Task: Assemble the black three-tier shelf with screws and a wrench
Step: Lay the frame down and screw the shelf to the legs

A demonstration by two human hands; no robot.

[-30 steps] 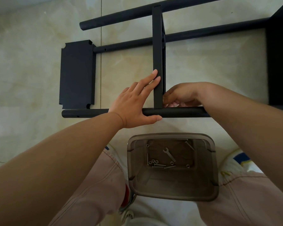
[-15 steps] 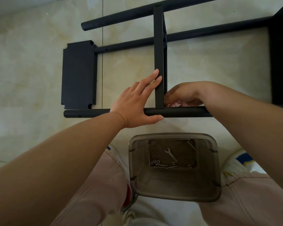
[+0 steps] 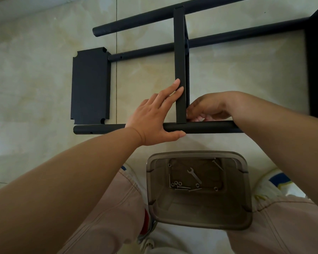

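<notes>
Beige floor tiles carry the black shelf frame. Left hand, fingers straight, presses its upright panel and near tube; right hand curls at their joint, what it holds hidden. Wrench and screws lie in a bin below.

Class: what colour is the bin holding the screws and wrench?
Translucent smoky grey-brown bin; the head view shows it.

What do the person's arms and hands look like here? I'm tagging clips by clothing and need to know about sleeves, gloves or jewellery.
Both forearms are bare with no sleeve in view. The left hand and right hand wear no gloves, and no ring, watch or bracelet shows. Fingernails on the left hand are short and unpainted.
</notes>
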